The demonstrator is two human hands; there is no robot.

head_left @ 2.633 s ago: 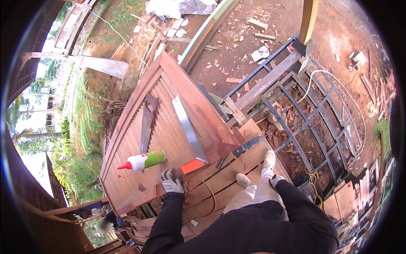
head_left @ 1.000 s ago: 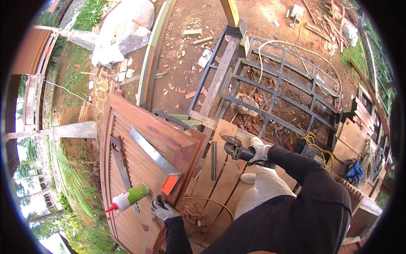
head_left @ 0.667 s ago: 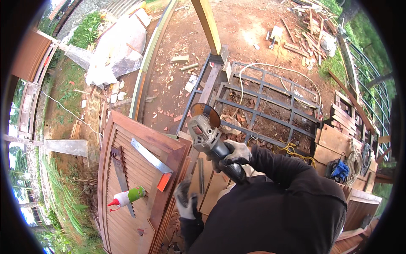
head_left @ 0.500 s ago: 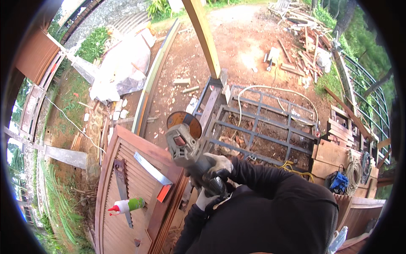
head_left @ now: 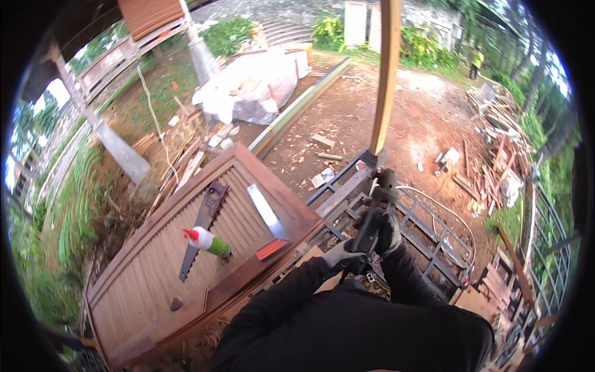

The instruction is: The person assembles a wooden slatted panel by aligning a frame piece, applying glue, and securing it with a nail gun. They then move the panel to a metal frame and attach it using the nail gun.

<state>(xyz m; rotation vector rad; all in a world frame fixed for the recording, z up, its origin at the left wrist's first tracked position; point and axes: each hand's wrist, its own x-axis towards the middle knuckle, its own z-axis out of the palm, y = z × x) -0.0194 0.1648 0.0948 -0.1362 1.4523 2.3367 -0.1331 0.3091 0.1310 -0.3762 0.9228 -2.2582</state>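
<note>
I hold an angle grinder [head_left: 369, 228] with both gloved hands, its head upward and away from me. My left hand [head_left: 341, 254] is closed around the rear of the body. My right hand [head_left: 390, 235] grips it farther forward, on its right side. The grinder's disc does not show clearly from this angle. To the left lies a slatted wooden panel [head_left: 297, 214] with a broad frame. On it rest a handsaw [head_left: 207, 214], a white and green squeeze bottle [head_left: 212, 242] with a red tip, and a square [head_left: 265, 209] with a metal blade and red stock.
A wooden post [head_left: 385, 80] rises ahead from a dark metal frame [head_left: 427, 248]. Long beams [head_left: 304, 102] lie beside a sheet-covered pile [head_left: 248, 87]. At the right are scrap wood [head_left: 496, 149] and a pale hose [head_left: 455, 217]. A person [head_left: 476, 63] stands far off.
My view has swung left, so the panel and post now sit farther right. The grinder has shifted right and turned; its disc, which faced me before, no longer shows clearly. Both hands still grip it.
</note>
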